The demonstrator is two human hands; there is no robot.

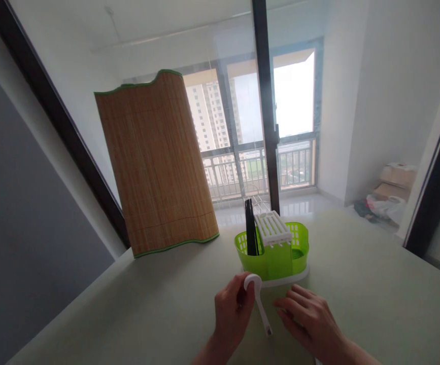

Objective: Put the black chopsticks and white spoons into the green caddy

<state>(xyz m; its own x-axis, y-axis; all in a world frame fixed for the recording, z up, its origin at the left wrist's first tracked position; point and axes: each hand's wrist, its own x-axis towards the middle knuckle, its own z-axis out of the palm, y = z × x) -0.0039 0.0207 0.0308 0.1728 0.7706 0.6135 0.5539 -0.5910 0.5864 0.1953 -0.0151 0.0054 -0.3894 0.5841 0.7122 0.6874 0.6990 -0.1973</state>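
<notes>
My left hand [235, 301] pinches a white spoon [260, 299] by its bowl, and the handle slants down toward me over the table. My right hand [305, 309] is just right of the spoon handle, apart from it, with bent fingers, the thumb a little away from them, and nothing visible between. Beyond both hands stands a bright green utensil caddy [276, 266] on a white base. A white slotted rack [273, 227] tops its middle part. Long black sticks [250, 228] stand upright in its left compartment. The right compartment shows a perforated wall.
A bamboo mat [159, 167] with green edging stands upright on the pale table [159, 309], left of the caddy. Behind the table is a glass door with a dark frame [265, 101]. Cardboard boxes [397, 177] and bags lie on the floor at the right.
</notes>
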